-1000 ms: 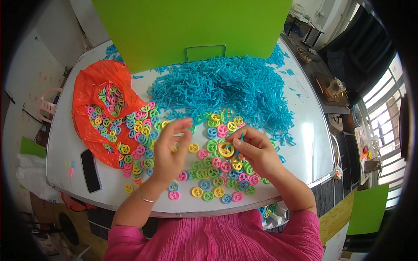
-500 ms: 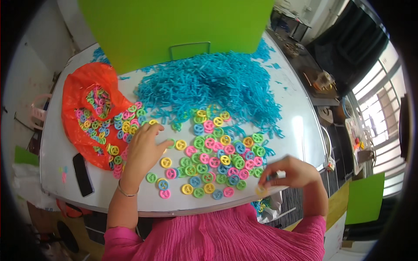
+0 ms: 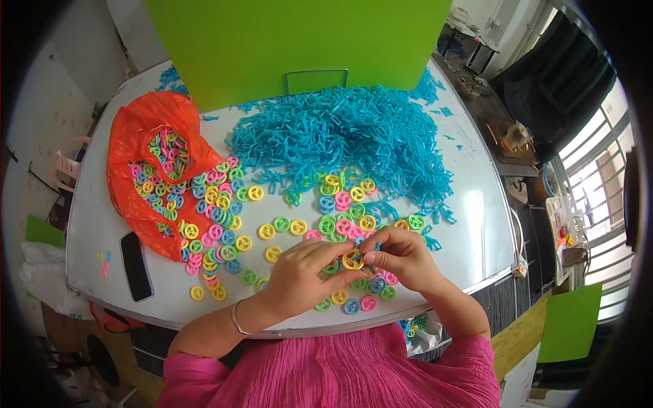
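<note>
My left hand (image 3: 303, 280) reaches in over the front of the table, its thumb and fingers pinching a small yellow plastic wheel (image 3: 352, 259) with spokes. From the other side, my right hand (image 3: 405, 262) closes its fingertips at the same wheel's right edge. A bit of blue shows by those fingertips; whether it is a held piece or something behind cannot be made out. Under and around both hands lie many loose wheels in pink, green, blue and yellow, such as a yellow wheel (image 3: 298, 227). My hands cover part of them.
An open red plastic bag (image 3: 129, 126) spills more wheels at the left. A black phone (image 3: 138, 266) lies near the left front edge. Behind the wheels is a heap of thin blue plastic pieces (image 3: 340, 129), with a bright green panel (image 3: 292, 41) standing beyond it.
My right hand has come left from the table's right front edge, and my left hand has moved right and nearer. They now meet at the yellow wheel. The whole view has shifted slightly.
</note>
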A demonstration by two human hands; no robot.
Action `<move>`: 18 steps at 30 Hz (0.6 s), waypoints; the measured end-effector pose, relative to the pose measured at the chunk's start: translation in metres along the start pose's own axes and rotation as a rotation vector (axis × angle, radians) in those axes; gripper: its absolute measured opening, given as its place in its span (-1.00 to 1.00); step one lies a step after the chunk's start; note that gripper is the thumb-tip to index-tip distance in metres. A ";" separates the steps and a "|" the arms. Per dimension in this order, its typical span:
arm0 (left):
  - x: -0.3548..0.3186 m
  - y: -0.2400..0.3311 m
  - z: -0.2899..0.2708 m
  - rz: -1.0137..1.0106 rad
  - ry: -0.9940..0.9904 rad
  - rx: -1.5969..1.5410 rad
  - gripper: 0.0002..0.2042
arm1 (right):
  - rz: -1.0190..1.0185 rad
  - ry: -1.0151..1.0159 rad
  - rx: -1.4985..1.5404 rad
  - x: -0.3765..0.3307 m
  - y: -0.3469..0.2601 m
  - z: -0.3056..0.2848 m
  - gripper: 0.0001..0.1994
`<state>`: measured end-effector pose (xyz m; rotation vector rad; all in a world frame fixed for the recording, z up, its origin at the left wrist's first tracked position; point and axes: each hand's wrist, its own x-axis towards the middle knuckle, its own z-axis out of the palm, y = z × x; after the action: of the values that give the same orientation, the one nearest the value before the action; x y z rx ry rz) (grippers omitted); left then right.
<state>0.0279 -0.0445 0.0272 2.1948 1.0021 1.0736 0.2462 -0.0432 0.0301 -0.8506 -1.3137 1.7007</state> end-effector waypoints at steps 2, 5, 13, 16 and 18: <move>0.001 0.001 -0.002 -0.009 0.011 -0.013 -0.56 | 0.009 -0.009 0.006 0.003 0.002 -0.001 -0.86; 0.003 0.002 -0.005 0.008 -0.005 0.005 -0.59 | 0.030 -0.009 0.017 0.003 0.000 -0.001 -0.87; 0.008 -0.046 -0.055 -0.227 -0.020 0.353 -0.56 | 0.184 -0.336 -0.560 -0.053 -0.041 -0.050 -0.73; 0.002 -0.061 -0.070 -0.395 -0.159 0.667 -0.60 | 0.298 -0.572 -0.761 -0.084 -0.064 -0.058 -0.67; 0.010 -0.067 -0.072 -0.534 -0.253 0.454 -0.67 | 0.318 -0.673 -0.847 -0.096 -0.069 -0.057 -0.66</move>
<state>-0.0534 0.0118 0.0264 2.1180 1.7024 0.3389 0.3523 -0.0955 0.0871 -1.0139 -2.5768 1.7289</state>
